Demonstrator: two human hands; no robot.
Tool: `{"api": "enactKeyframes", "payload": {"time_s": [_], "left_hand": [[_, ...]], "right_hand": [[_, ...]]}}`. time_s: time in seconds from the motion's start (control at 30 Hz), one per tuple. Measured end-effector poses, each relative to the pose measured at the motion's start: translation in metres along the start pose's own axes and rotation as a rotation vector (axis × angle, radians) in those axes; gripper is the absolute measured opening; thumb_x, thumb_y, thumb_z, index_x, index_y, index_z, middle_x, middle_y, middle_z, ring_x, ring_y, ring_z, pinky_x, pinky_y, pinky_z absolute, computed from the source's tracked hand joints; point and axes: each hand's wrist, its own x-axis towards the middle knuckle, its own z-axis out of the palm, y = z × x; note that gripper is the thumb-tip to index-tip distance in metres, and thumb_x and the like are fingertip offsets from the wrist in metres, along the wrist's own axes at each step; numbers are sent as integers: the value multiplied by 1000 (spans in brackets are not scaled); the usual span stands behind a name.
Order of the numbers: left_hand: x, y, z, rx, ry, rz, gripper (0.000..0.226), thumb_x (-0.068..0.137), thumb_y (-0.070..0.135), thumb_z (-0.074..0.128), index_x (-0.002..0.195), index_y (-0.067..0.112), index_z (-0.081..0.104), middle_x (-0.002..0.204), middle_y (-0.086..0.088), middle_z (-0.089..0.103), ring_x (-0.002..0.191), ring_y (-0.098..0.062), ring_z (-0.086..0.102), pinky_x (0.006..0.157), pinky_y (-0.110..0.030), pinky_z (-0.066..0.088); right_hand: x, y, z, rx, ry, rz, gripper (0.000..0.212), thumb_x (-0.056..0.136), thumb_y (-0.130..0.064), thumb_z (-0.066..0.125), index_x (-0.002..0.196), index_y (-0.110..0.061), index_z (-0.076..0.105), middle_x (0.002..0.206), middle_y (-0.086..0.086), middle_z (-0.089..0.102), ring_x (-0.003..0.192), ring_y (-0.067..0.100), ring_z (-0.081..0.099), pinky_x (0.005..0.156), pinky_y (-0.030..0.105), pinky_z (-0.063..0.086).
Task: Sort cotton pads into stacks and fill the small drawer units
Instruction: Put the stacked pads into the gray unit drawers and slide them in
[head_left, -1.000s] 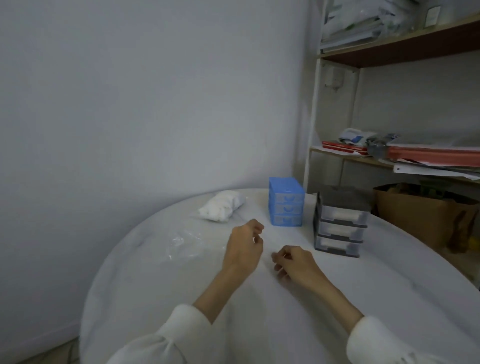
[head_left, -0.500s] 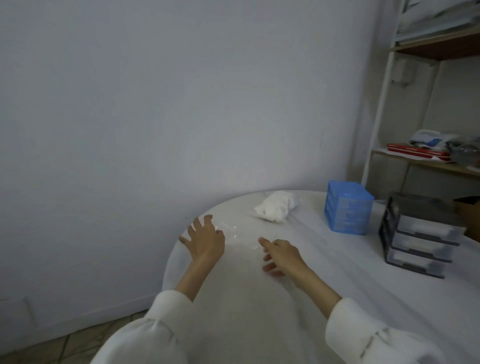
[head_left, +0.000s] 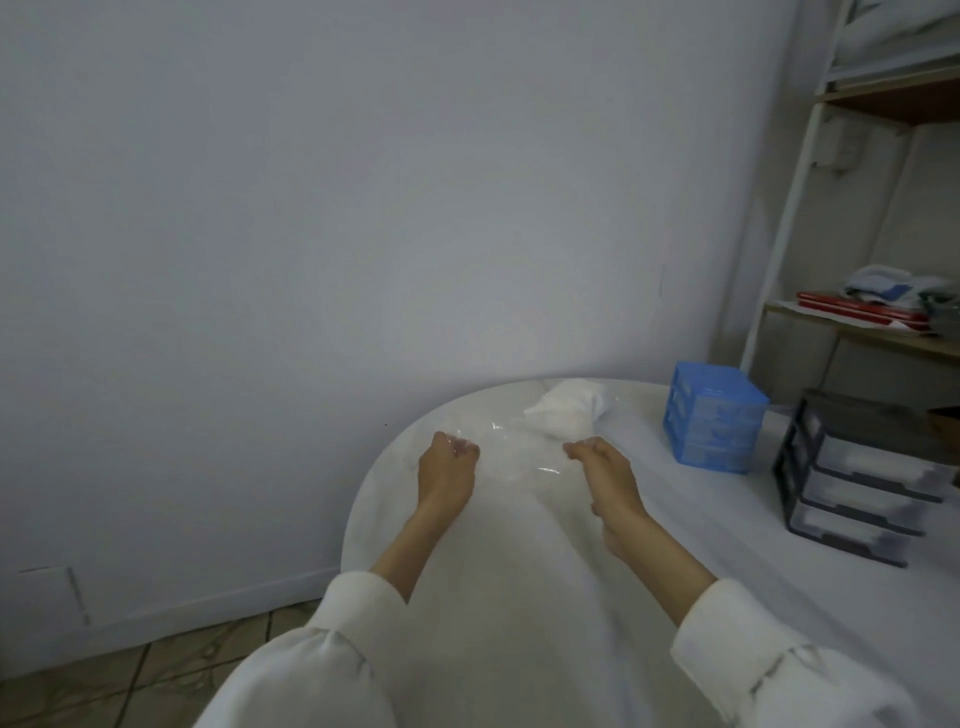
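Both hands pinch a sheet of clear plastic film (head_left: 511, 452) that lies on the round white table (head_left: 519, 597). Left hand (head_left: 447, 467): fingers curled inward, tips closed on the film's left edge, where a crumpled glint shows at the knuckles. Right hand (head_left: 605, 475): thumb and forefinger closed on the film's right edge, remaining fingers curled under. The film spans the gap between the two hands; its exact outline is hard to trace against the white surface, and only a few highlights mark it.

Just beyond the film, toward the far edge of the table, sits a bag of cotton pads (head_left: 566, 413), a lumpy white bundle. It lies closer to the right hand than to the left, apart from both. Individual pads cannot be made out.

To the right of the bag stands a blue drawer unit (head_left: 711, 418), upright, drawers closed. Further right and nearer the camera stands a black drawer unit (head_left: 857, 478) with three translucent drawers, also closed. The two units are near each other but not touching.

Both forearms emerge from white sleeves (head_left: 753, 660). A shelf rack (head_left: 810, 140) stands behind the table at right, holding red folders (head_left: 857, 306).
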Motion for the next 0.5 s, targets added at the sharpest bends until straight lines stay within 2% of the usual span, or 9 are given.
{"api": "enactKeyframes", "payload": {"time_s": [0.1,0.2,0.27,0.37,0.43,0.5], "left_hand": [[-7,11,14,-95,-48,31,14,94,19,53,96,5,50,102,-12,61,89,-22,57,73,-26,41],[-22,29,31,-157,-117,64,19,96,24,51,94,6,43,96,-8,57,71,-14,56,56,-13,42],[-33,42,43,-130,-139,116,26,97,32,47,94,7,40,93,-6,52,72,-14,51,61,-20,41],[-46,58,60,-71,-181,131,37,100,46,27,100,10,37,90,-2,50,81,-20,48,73,-32,37],[-51,65,72,-36,-220,166,30,102,37,21,100,11,36,96,-7,50,84,-23,45,78,-35,37],[-58,74,83,43,-216,237,14,102,19,24,98,11,35,99,-10,46,86,-22,43,82,-38,39]], "right_hand": [[-1,-3,-18,88,56,2,24,90,-18,54,68,-17,44,80,1,49,75,16,44,60,25,30],[-3,-4,-39,140,117,-7,20,93,-16,53,73,-17,48,87,2,55,82,17,54,66,27,39],[-4,-8,-59,232,144,-24,16,93,-8,51,80,-16,51,89,3,56,80,19,60,67,26,49],[-7,-12,-100,231,235,-103,9,92,-3,52,94,-12,53,91,7,56,67,13,57,53,17,50],[-10,-12,-127,155,288,-154,16,91,-2,54,104,-11,52,93,9,56,65,12,53,50,15,47],[-15,-11,-151,88,342,-187,24,91,-1,55,113,-8,52,92,7,56,65,12,51,47,13,46]]}}
